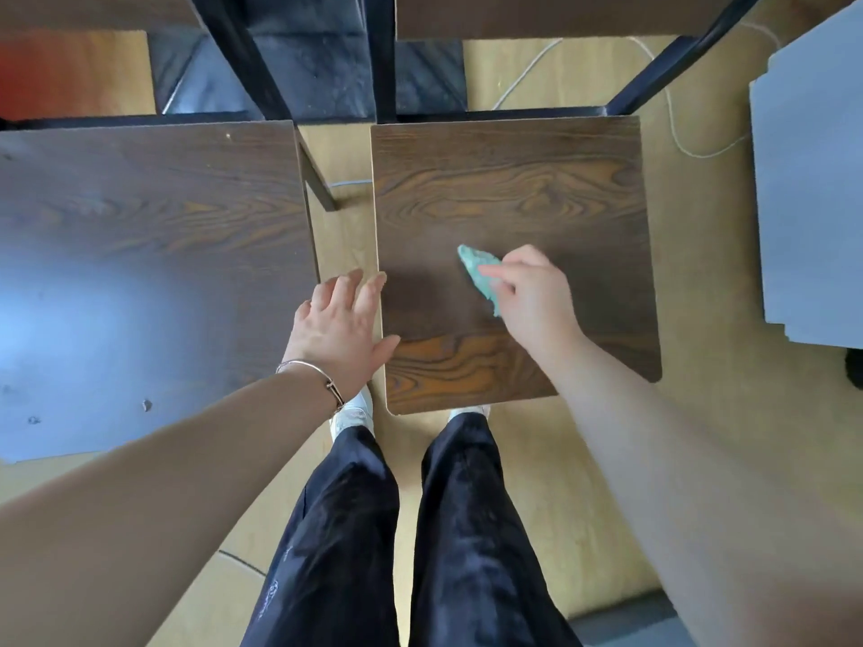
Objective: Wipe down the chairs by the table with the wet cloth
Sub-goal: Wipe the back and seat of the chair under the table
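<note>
The right hand (pixel 532 298) grips the bunched wet cloth (pixel 475 268) at the centre of the chair seat (pixel 513 189). The left hand (pixel 341 329), fingers straight and released, rests on the seat's left edge. Risk: the small wad may skip seat corners; hard strokes may shift the chair.

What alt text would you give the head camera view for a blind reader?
A person's right hand holds a green cloth on a brown wooden chair seat, while the open left hand rests at its left edge.
</note>
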Motion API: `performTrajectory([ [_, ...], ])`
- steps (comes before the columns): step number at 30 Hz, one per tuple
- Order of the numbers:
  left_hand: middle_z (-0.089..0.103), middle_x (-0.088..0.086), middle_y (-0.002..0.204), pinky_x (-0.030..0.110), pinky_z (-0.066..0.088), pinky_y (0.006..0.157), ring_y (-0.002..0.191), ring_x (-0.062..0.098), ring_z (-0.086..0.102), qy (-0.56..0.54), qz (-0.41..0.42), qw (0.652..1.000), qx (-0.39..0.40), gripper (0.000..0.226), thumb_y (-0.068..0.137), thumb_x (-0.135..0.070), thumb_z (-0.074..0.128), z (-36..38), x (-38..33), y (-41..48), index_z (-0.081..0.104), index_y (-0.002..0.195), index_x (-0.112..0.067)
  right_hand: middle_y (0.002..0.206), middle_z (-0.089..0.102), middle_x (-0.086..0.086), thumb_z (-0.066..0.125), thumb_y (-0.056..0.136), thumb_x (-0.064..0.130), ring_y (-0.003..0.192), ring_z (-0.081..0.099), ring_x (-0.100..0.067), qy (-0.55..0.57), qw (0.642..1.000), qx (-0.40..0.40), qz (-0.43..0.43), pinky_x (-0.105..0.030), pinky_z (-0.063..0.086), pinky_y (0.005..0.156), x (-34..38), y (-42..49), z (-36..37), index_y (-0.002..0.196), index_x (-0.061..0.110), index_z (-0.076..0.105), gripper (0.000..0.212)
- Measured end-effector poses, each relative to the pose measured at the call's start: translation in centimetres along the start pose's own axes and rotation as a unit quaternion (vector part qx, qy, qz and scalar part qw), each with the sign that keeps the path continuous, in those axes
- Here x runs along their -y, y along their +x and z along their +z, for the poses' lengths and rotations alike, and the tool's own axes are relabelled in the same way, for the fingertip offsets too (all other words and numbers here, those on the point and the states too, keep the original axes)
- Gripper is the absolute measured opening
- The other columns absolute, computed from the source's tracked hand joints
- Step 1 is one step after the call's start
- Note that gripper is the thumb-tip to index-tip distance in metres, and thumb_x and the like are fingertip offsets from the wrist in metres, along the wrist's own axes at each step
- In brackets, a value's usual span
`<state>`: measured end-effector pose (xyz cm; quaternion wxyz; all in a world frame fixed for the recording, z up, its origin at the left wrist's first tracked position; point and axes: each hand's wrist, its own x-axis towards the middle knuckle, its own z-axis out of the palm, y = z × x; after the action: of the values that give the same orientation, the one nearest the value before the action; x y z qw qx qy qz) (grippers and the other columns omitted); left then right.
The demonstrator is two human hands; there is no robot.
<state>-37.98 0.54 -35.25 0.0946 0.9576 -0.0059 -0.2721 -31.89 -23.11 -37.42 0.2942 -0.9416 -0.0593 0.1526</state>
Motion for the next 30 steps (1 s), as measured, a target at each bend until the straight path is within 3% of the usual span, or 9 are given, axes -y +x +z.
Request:
performTrajectory([
  [4, 0.023, 0.003, 0.154, 0.044, 0.032, 0.108, 0.137, 0.029, 0.025, -0.004, 0.010, 1.000, -0.015, 0.077, 0.092, -0.056, 0.047, 0.0, -1.6, 1.8, 0.011, 0.153, -0.025, 0.113, 0.057, -0.011, 0.059, 0.093, 0.007, 0.089, 0.057, -0.017, -0.012, 0.985, -0.094, 0.148, 0.004, 0.033, 0.062, -5.6, 5.4, -5.6, 0.110, 0.008, 0.075, 0.023],
  [8, 0.022, 0.003, 0.154, 0.046, 0.032, 0.109, 0.138, 0.030, 0.026, -0.005, 0.012, 1.000, -0.024, 0.076, 0.091, -0.055, 0.049, 0.1, -2.8, 3.1, 0.013, 0.152, -0.026, 0.114, 0.057, -0.004, 0.062, 0.093, 0.015, 0.102, 0.061, -0.021, -0.046, 0.976, -0.094, 0.192, -0.002, 0.032, 0.069, -9.0, 7.8, -6.4, 0.117, 0.014, 0.072, 0.026],
  [11, 0.022, 0.003, 0.155, 0.047, 0.032, 0.109, 0.138, 0.030, 0.026, -0.003, 0.011, 1.000, -0.012, 0.076, 0.091, -0.053, 0.051, 0.1, -2.6, 3.2, 0.014, 0.152, -0.026, 0.112, 0.060, -0.008, 0.063, 0.090, 0.012, 0.099, 0.062, -0.024, -0.038, 0.983, -0.073, 0.167, -0.009, 0.037, 0.078, -7.2, 6.6, -4.2, 0.112, 0.013, 0.074, 0.025],
  [13, 0.023, 0.003, 0.155, 0.047, 0.032, 0.109, 0.138, 0.030, 0.026, 0.002, 0.007, 1.000, -0.006, 0.076, 0.091, -0.052, 0.053, 0.2, -2.3, 2.8, 0.016, 0.151, -0.026, 0.105, 0.061, -0.010, 0.063, 0.086, 0.007, 0.090, 0.063, -0.025, -0.020, 0.992, -0.054, 0.108, -0.022, 0.047, 0.085, -5.3, 4.3, -1.9, 0.105, 0.013, 0.077, 0.024],
  [15, 0.024, 0.003, 0.154, 0.047, 0.033, 0.107, 0.137, 0.030, 0.026, 0.007, 0.002, 1.000, -0.001, 0.076, 0.090, -0.051, 0.054, 0.2, -1.9, 2.2, 0.017, 0.151, -0.025, 0.100, 0.061, -0.008, 0.061, 0.082, 0.005, 0.085, 0.062, -0.027, -0.006, 0.998, -0.028, 0.058, -0.032, 0.052, 0.082, -3.6, 1.4, 0.5, 0.100, 0.015, 0.078, 0.026],
  [18, 0.024, 0.005, 0.154, 0.047, 0.033, 0.107, 0.138, 0.029, 0.024, 0.017, -0.005, 1.000, 0.017, 0.077, 0.091, -0.052, 0.053, 0.4, -1.8, 1.3, 0.016, 0.152, -0.024, 0.102, 0.059, -0.002, 0.064, 0.086, 0.008, 0.089, 0.058, -0.023, -0.004, 0.999, 0.030, 0.009, -0.033, 0.052, 0.079, -1.7, -3.2, 3.3, 0.108, 0.021, 0.076, 0.029],
  [21, 0.022, 0.005, 0.155, 0.047, 0.032, 0.108, 0.139, 0.029, 0.023, 0.023, -0.008, 0.999, 0.029, 0.078, 0.091, -0.053, 0.053, 0.6, -2.2, 0.6, 0.015, 0.153, -0.023, 0.109, 0.058, 0.001, 0.067, 0.090, 0.009, 0.097, 0.056, -0.017, 0.000, 0.997, 0.071, -0.014, -0.030, 0.055, 0.082, -0.8, -5.4, 4.0, 0.118, 0.021, 0.072, 0.031],
  [25, 0.022, 0.004, 0.155, 0.046, 0.031, 0.109, 0.140, 0.029, 0.023, 0.015, -0.004, 0.999, 0.031, 0.077, 0.091, -0.052, 0.053, 0.8, -3.7, 0.5, 0.016, 0.152, -0.024, 0.097, 0.061, -0.005, 0.066, 0.087, 0.001, 0.083, 0.060, -0.019, 0.044, 0.998, 0.035, -0.030, -0.026, 0.051, 0.074, -2.4, -4.3, 1.6, 0.106, 0.012, 0.077, 0.025],
  [30, 0.020, 0.003, 0.155, 0.046, 0.030, 0.109, 0.139, 0.030, 0.024, 0.016, 0.003, 0.999, 0.036, 0.076, 0.091, -0.053, 0.051, 1.4, -6.7, 0.7, 0.015, 0.152, -0.025, 0.101, 0.059, -0.002, 0.064, 0.087, 0.000, 0.084, 0.059, -0.013, 0.037, 0.995, -0.032, 0.088, -0.002, 0.039, 0.073, -8.6, -4.1, -5.1, 0.105, 0.016, 0.077, 0.027],
])
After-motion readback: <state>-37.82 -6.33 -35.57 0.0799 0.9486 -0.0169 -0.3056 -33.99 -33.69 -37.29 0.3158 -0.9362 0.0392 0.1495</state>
